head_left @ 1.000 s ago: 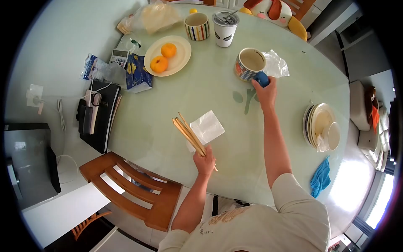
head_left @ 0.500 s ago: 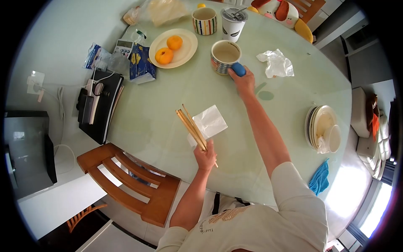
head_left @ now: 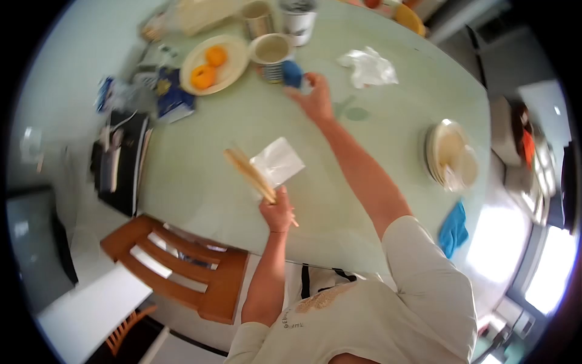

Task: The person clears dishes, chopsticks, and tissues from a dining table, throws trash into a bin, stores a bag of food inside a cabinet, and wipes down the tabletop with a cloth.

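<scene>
Several wooden chopsticks (head_left: 248, 173) are held in my left hand (head_left: 277, 210), above the near part of the glass table (head_left: 351, 176). A white paper square (head_left: 279, 161) lies beside and partly beneath them. My right hand (head_left: 316, 99) has its thumb and fingers apart, just right of the blue handle (head_left: 291, 73) of a patterned mug (head_left: 270, 56). The mug stands upright between the plate of oranges (head_left: 237, 63) and a lidded white cup (head_left: 298, 23). The view is blurred by motion.
A striped cup (head_left: 257, 19) stands behind the mug. Crumpled plastic (head_left: 370, 68) lies to its right. Stacked plates (head_left: 445, 148) and a blue cloth (head_left: 453, 230) are at the right edge. A wooden chair (head_left: 182, 270) is at the near left, below a black folder (head_left: 129, 164).
The mug has moved left across the table, close to the plate and striped cup. My right hand has let go of its handle. My left hand still holds the chopsticks. The view has shifted.
</scene>
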A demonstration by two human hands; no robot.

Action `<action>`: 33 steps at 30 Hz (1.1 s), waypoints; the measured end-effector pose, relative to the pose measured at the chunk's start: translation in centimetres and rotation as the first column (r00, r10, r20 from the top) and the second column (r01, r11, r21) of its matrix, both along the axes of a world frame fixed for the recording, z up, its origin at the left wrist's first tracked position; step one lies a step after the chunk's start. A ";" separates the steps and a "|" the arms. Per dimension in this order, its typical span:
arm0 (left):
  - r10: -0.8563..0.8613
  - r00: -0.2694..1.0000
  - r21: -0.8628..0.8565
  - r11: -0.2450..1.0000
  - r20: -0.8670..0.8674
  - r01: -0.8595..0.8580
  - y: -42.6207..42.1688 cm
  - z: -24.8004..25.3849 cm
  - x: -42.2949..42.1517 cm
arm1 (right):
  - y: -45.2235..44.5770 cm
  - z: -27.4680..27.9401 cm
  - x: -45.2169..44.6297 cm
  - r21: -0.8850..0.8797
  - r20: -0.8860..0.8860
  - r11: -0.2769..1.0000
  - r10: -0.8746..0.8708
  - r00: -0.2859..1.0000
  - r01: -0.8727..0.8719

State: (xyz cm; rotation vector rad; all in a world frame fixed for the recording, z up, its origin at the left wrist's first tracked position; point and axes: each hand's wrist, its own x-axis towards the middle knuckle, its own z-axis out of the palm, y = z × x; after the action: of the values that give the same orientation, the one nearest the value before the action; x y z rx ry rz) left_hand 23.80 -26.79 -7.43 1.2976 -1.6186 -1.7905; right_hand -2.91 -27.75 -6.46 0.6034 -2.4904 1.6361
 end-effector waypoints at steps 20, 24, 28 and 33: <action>-0.681 0.726 0.282 0.681 -0.094 0.676 21.8 2.4 -24.7 | 53.2 5.0 -5.5 -0.206 0.797 0.826 -0.169 0.580 0.524; -0.741 0.668 0.060 0.671 0.063 0.739 24.4 4.0 -25.9 | 52.5 3.4 -5.6 -0.423 0.841 0.857 0.250 0.480 0.294; -0.634 0.769 0.304 0.719 -0.080 0.625 24.7 3.4 -26.5 | 52.7 3.6 -6.1 -0.490 0.818 0.840 0.351 0.456 0.232; -0.598 0.797 0.352 0.730 -0.086 0.586 24.5 3.7 -26.2 | 51.5 3.9 -5.9 -0.459 0.819 0.854 0.301 0.489 0.243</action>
State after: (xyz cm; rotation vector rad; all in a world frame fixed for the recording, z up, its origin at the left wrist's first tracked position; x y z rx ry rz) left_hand -2.37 -2.28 -3.77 0.9981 -1.9374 -2.5678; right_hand -8.82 23.80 -2.53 -0.4373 -2.2101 3.0725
